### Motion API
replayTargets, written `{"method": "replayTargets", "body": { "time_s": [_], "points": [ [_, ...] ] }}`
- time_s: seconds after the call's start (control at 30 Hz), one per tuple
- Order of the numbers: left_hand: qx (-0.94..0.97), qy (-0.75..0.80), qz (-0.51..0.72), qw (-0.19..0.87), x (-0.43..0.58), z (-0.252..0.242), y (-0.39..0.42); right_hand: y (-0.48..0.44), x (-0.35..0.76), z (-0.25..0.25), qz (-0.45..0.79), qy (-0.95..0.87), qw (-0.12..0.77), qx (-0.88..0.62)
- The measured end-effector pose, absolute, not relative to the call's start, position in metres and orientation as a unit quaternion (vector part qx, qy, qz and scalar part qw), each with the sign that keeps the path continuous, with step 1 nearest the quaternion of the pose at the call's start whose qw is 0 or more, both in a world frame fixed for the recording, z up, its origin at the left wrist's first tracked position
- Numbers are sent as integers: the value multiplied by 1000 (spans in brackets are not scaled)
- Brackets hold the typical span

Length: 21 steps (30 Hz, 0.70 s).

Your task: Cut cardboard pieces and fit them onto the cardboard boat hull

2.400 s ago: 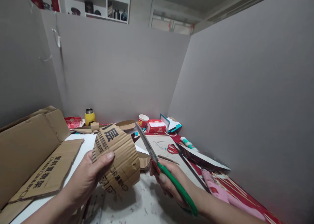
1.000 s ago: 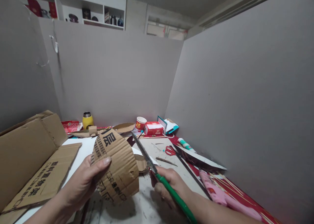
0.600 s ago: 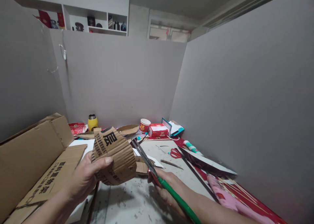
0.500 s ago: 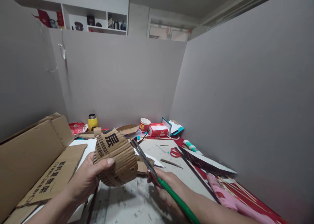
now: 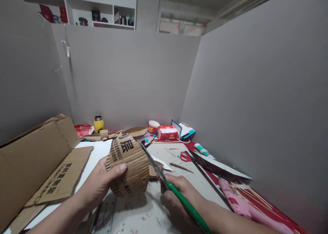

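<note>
Curved corrugated cardboard piece (image 5: 135, 170), lower centre of frame: probably light, springy, easily creased; best gripped at its left edge, where left hand (image 5: 102, 177) pinches it, thumb on top. Right hand (image 5: 182, 192) curls round green-handled scissors (image 5: 169, 185), fingers partly hidden

We see brown cardboard piece (image 5: 138, 169) ridges printed with black characters, green-handled scissors (image 5: 176, 192) with grey blades, a yellow bottle (image 5: 98, 125), a red cup (image 5: 153, 128) rimmed white, a teal-and-white banded roll (image 5: 203, 151), and grey panels (image 5: 128, 73).
</note>
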<state>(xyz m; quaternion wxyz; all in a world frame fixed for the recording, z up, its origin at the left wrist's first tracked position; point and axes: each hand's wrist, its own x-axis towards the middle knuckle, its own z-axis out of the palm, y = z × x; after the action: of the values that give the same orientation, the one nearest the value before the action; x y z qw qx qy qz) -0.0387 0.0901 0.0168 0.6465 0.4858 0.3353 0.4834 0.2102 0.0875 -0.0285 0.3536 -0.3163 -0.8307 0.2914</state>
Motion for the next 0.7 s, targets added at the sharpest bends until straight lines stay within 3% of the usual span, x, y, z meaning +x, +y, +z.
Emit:
{"method": "replayTargets", "body": {
  "time_s": [0.23, 0.43, 0.57, 0.7],
  "points": [
    [432, 358, 532, 635, -39, 23, 95, 90, 214, -22, 262, -810, 387, -354],
    [375, 432, 621, 536, -54, 32, 110, 87, 227, 12, 176, -859, 147, -458],
    [367, 430, 681, 466, -64, 40, 117, 80, 230, 24, 147, -890, 89, -423],
    [395, 421, 669, 468, -64, 44, 116, 73, 226, 22, 140, -902, 34, -407]
  ]
}}
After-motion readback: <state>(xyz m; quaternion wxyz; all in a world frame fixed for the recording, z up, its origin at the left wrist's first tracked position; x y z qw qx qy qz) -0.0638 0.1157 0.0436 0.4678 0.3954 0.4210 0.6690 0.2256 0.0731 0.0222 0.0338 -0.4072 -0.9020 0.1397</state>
